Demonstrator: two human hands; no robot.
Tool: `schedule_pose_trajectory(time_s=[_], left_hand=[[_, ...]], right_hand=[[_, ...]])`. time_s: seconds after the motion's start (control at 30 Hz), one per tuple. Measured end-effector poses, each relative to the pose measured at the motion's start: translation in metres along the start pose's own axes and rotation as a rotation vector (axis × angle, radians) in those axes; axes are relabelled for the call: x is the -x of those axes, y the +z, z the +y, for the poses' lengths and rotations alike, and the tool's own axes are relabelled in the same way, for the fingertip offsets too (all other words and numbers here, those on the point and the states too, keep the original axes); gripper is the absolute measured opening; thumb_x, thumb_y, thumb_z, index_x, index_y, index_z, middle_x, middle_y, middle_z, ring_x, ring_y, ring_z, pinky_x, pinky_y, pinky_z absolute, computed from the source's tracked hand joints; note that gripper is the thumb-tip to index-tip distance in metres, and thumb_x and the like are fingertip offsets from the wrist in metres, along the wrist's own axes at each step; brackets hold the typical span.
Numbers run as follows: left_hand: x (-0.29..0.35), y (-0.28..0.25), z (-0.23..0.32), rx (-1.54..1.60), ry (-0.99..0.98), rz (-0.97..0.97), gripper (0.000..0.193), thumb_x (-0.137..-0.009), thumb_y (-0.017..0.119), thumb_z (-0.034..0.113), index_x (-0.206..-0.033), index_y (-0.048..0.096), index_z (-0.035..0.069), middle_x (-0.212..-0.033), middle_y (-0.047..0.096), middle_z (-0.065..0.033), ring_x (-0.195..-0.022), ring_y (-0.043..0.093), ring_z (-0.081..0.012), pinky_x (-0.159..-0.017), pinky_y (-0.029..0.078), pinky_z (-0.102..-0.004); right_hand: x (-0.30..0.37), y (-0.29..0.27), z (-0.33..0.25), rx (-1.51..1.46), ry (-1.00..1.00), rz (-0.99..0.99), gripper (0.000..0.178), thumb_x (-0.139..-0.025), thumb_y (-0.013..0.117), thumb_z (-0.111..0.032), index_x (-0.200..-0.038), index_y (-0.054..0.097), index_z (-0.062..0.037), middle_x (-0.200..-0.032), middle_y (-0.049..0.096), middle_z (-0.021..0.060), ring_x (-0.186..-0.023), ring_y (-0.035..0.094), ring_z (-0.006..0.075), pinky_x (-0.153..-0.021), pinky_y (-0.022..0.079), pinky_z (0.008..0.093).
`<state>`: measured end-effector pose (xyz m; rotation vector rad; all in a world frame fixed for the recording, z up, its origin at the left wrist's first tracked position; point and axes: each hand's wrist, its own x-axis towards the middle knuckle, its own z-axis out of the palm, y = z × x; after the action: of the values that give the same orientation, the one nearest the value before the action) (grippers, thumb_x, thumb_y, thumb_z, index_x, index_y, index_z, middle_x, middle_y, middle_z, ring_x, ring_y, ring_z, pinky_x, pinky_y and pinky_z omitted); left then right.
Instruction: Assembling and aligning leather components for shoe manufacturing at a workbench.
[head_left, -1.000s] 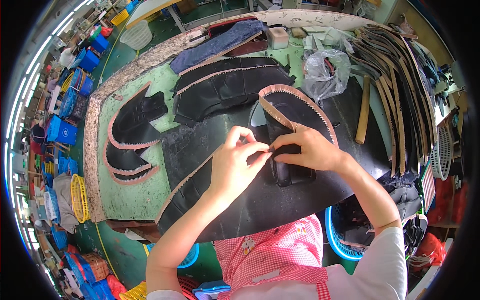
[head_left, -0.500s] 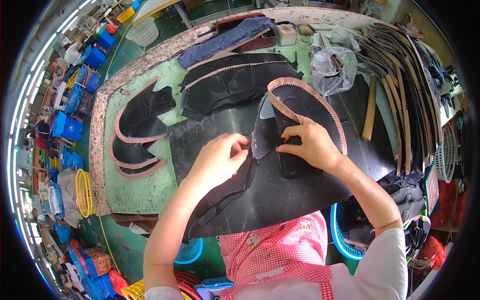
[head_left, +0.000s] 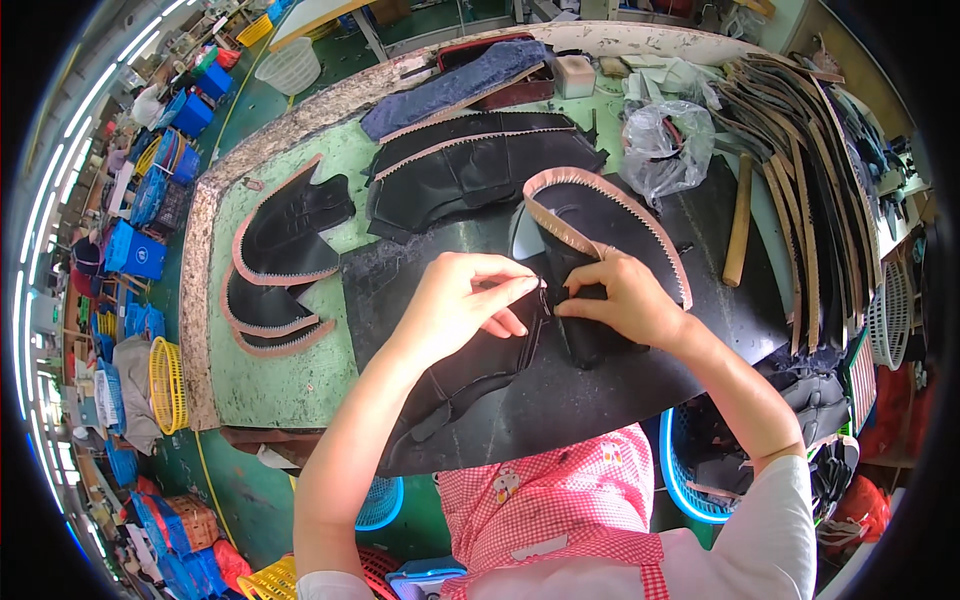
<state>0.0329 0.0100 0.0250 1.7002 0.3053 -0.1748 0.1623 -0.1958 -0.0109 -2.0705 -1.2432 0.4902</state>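
Over a dark work mat (head_left: 540,400), my left hand (head_left: 465,305) pinches the edge of a black leather piece (head_left: 470,370) between thumb and forefinger. My right hand (head_left: 635,300) is closed on the near edge of another black leather piece (head_left: 605,205), which has a curved, pinkish-tan edge cut into small teeth. The two pinched edges lie close together, nearly touching. Whether they are joined cannot be told. Part of the strip along the right piece folds over toward my right fingers, which hide some of it.
More tooth-edged black pieces (head_left: 280,240) lie at the left, with others (head_left: 480,160) behind the mat. On the right are a wooden stick (head_left: 738,220), a clear plastic bag (head_left: 665,150) and a stack of leather strips (head_left: 800,170). A blue basket (head_left: 672,470) stands below the near edge.
My left hand has moved right, bringing its leather edge toward the one in my right hand. The right-hand piece has shifted slightly left; my right hand stays almost in place.
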Motion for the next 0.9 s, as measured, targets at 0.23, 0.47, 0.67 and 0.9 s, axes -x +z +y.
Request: schedule_pose_trajectory(time_s=[0.23,0.47,0.67,0.9], left_hand=[[-0.012,-0.005,-0.023,0.087,-0.115,-0.077,0.028,-0.097,0.067,0.019,-0.114,0.071,-0.003,-0.097,0.072,-0.0114,-0.077,0.074,-0.0190,-0.066,0.060,-0.0272],[-0.011,-0.010,-0.026,0.100,-0.141,-0.106,0.030,-0.095,0.070,0.016,-0.116,0.069,-0.005,-0.100,0.072,-0.0124,-0.077,0.074,-0.0207,-0.069,0.062,-0.0293],[-0.011,-0.010,-0.025,0.115,-0.154,-0.105,0.030,-0.094,0.070,0.014,-0.117,0.069,-0.005,-0.099,0.072,-0.0133,-0.078,0.074,-0.0209,-0.069,0.062,-0.0300],[-0.008,-0.011,-0.029,0.107,-0.153,-0.124,0.028,-0.094,0.070,0.012,-0.115,0.070,-0.006,-0.096,0.073,-0.0145,-0.078,0.074,-0.0212,-0.069,0.063,-0.0302]], right_hand=[[0.005,-0.001,-0.008,-0.091,0.019,-0.053,0.025,-0.083,0.077,-0.026,-0.095,0.072,-0.0046,-0.095,0.064,0.0204,-0.103,0.062,0.0355,-0.090,0.048,0.0407],[0.000,0.001,-0.016,-0.030,0.017,-0.158,0.024,-0.086,0.074,-0.028,-0.096,0.073,-0.0061,-0.107,0.066,0.0236,-0.123,0.056,0.0384,-0.098,0.047,0.0405],[-0.003,0.003,-0.017,0.011,-0.067,-0.151,0.024,-0.085,0.074,-0.029,-0.093,0.074,-0.0062,-0.100,0.064,0.0203,-0.112,0.060,0.0352,-0.095,0.048,0.0410],[-0.008,0.004,-0.021,-0.039,0.004,-0.198,0.024,-0.084,0.075,-0.029,-0.090,0.074,-0.0058,-0.104,0.065,0.0204,-0.107,0.060,0.0354,-0.094,0.048,0.0410]])
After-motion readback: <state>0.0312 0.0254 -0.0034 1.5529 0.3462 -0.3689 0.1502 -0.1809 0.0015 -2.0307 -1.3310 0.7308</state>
